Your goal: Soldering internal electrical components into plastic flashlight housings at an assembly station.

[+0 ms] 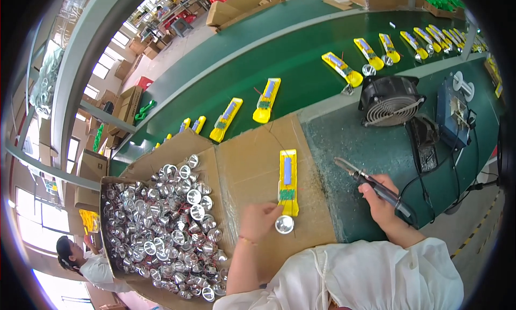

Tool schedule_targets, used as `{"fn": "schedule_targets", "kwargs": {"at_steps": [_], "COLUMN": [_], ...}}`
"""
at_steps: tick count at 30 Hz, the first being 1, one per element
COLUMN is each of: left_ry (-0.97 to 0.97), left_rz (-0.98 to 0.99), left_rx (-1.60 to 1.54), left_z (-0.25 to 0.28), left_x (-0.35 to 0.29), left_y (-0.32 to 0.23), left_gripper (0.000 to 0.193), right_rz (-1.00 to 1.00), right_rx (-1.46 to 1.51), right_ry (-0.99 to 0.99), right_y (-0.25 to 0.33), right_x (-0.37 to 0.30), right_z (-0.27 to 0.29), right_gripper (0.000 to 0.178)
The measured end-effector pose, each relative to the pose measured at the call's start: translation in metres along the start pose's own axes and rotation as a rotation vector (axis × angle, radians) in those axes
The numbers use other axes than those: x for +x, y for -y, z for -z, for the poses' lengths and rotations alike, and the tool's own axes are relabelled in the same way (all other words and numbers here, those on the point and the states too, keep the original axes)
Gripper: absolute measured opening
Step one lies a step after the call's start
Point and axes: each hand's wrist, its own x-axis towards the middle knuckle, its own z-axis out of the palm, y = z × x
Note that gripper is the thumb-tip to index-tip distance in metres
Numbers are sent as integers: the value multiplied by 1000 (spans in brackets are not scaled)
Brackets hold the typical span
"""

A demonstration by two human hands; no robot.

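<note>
A yellow casing (287, 170) lies lengthwise on the cardboard before me, holding a blue-violet battery-like cell and a small green circuit board. A round silver reflector cup (285, 224) sits at its near end. My left hand (259, 222) is closed in a pinch at the casing's lower left edge, beside the cup; what its fingertips grip is too small to make out. To the right, my right hand (379, 198) is wrapped around the dark handle of a soldering iron (382, 191). Its metal tip points up and left, apart from the casing.
A cardboard box (105, 213) heaped with silver reflector cups stands at left. Beyond, a green conveyor (215, 95) carries several yellow casings. At right are a black fan (391, 101), a blue device (451, 113), a white spool (463, 86) and loose cables. Another person (99, 267) is at far left.
</note>
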Motion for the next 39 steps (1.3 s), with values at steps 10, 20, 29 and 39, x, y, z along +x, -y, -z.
{"fn": "schedule_targets", "kwargs": {"at_steps": [10,20,29,39], "left_ry": [-540,-414,-532,-873], "left_rz": [-137,-348,-260,373], "left_rx": [136,248,113,850], "left_z": [-16,1,-19,142], "left_x": [204,192,-1,-30], "left_y": [-92,-37,-14,69], "left_gripper": [29,41,45,27], "right_rz": [-144,-228,-170,-123], "right_rx": [128,160,164,137], "right_ry": [-110,-6,13,25], "right_y": [3,-3,7,12], "right_x": [2,-9,-1,-13], "right_z": [-3,-10,-12,-17], "right_gripper": [14,15,16,15]}}
